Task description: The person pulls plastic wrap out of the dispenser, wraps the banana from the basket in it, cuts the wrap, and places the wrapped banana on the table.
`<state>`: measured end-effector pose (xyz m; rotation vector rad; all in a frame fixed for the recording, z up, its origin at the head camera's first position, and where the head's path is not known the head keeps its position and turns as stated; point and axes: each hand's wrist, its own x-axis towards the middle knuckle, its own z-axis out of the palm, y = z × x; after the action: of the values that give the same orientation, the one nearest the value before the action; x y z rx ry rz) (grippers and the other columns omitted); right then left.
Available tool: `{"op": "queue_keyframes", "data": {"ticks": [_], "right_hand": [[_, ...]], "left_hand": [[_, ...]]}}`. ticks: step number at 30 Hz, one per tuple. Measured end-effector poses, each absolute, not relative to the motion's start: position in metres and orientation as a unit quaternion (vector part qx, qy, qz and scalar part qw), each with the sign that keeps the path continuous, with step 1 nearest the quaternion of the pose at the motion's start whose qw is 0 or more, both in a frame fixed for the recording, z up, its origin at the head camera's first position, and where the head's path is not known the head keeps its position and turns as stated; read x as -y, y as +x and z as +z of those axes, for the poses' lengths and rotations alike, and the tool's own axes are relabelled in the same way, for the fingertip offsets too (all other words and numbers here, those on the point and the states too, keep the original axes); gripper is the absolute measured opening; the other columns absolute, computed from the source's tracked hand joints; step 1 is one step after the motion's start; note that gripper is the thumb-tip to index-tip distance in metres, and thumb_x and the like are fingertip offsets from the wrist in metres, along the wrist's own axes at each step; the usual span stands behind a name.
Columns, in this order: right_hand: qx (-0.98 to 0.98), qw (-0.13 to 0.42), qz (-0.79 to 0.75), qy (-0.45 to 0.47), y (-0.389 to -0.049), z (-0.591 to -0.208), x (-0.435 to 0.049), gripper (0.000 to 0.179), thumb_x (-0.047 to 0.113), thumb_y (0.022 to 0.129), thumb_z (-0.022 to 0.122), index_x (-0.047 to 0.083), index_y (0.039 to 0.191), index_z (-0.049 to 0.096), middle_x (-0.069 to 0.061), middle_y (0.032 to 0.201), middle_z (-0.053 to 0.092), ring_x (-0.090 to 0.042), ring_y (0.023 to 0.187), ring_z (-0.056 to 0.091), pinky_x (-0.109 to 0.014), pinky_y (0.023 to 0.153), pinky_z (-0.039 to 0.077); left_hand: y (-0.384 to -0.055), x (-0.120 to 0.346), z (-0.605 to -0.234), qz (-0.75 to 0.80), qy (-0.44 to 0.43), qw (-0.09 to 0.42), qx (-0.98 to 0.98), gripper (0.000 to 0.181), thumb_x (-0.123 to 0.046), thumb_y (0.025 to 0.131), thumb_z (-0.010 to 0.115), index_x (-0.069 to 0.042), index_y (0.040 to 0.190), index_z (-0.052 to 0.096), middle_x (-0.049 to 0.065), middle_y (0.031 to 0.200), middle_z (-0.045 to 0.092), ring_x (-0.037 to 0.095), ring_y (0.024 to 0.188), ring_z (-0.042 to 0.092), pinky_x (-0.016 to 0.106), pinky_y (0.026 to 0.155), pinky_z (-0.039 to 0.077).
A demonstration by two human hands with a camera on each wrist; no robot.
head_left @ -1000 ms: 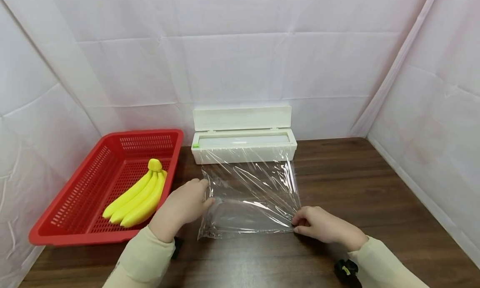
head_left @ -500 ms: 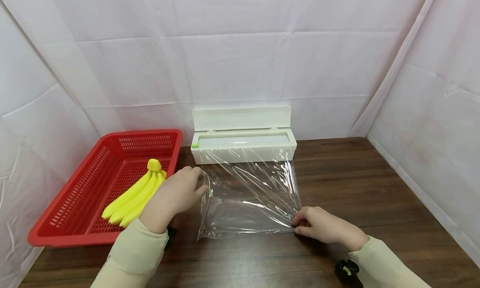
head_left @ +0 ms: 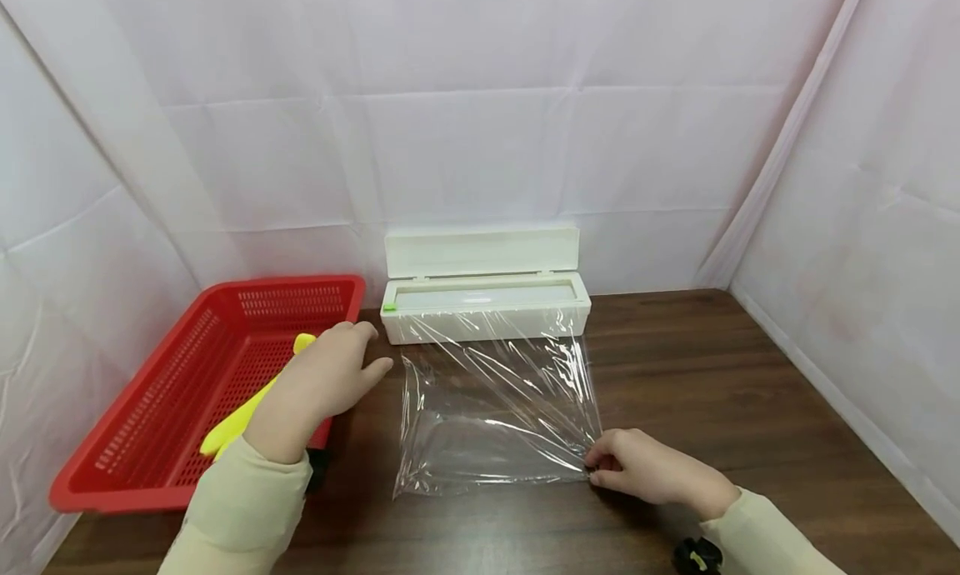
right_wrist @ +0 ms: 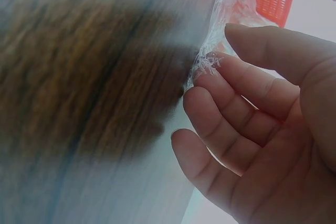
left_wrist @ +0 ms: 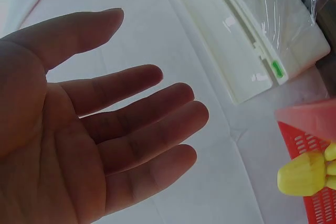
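A sheet of clear plastic wrap stretches over the dark table from a white wrap dispenser, whose lid stands raised. With its fingertips at the sheet's near right corner, my right hand pinches the film, which bunches there in the right wrist view. My left hand holds nothing; its fingers are spread and relaxed in the left wrist view. It hovers over the right side of a red basket, partly hiding a bunch of yellow bananas inside.
The brown wooden table extends right of the film. White cloth hangs behind and along both sides, close behind the dispenser and basket. A green slider sits at the dispenser's left end.
My left hand has moved left and slightly away from the film's left edge, to above the basket and bananas. The right hand keeps its place at the corner. The head view has tilted slightly upward.
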<state>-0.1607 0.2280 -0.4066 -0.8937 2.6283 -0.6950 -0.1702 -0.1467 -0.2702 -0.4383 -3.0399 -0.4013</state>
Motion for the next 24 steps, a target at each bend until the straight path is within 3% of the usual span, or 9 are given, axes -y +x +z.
{"op": "queue_keyframes", "data": {"ticks": [8, 16, 20, 24], "right_hand": [[-0.907, 0.141, -0.251, -0.309, -0.160, -0.410, -0.228, 0.011, 0.018, 0.087, 0.066, 0.008, 0.092, 0.069, 0.011, 0.079, 0.060, 0.005, 0.067, 0.047, -0.020, 0.060, 0.043], [-0.905, 0.131, -0.255, -0.313, -0.161, -0.410, -0.228, 0.012, 0.018, 0.087, 0.066, 0.008, 0.092, 0.070, 0.012, 0.079, 0.059, 0.005, 0.068, 0.047, -0.019, 0.060, 0.043], [-0.906, 0.121, -0.251, -0.319, -0.162, -0.412, -0.229, 0.011, 0.018, 0.087, 0.067, 0.009, 0.092, 0.070, 0.012, 0.080, 0.060, 0.006, 0.068, 0.047, -0.019, 0.060, 0.044], [-0.907, 0.116, -0.248, -0.321, -0.162, -0.412, -0.229, 0.011, 0.018, 0.087, 0.067, 0.010, 0.091, 0.070, 0.012, 0.081, 0.060, 0.006, 0.069, 0.047, -0.019, 0.060, 0.044]], "left_hand": [[-0.174, 0.159, -0.263, -0.125, -0.113, 0.002, 0.986, 0.044, -0.025, 0.089, 0.062, 0.007, 0.119, 0.054, 0.023, 0.108, 0.061, 0.035, 0.099, 0.057, 0.049, 0.086, 0.048], [-0.183, 0.176, -0.261, -0.134, -0.087, -0.015, 0.987, 0.046, -0.026, 0.088, 0.063, 0.008, 0.118, 0.053, 0.016, 0.092, 0.061, 0.026, 0.082, 0.057, 0.042, 0.074, 0.051], [-0.187, 0.185, -0.263, -0.134, -0.067, -0.036, 0.988, 0.054, -0.028, 0.088, 0.063, 0.009, 0.124, 0.050, 0.023, 0.107, 0.061, 0.033, 0.094, 0.059, 0.050, 0.080, 0.051], [-0.192, 0.194, -0.265, -0.138, -0.043, -0.060, 0.988, 0.056, -0.030, 0.087, 0.062, 0.008, 0.126, 0.049, 0.025, 0.112, 0.060, 0.034, 0.095, 0.059, 0.053, 0.080, 0.051]]}}
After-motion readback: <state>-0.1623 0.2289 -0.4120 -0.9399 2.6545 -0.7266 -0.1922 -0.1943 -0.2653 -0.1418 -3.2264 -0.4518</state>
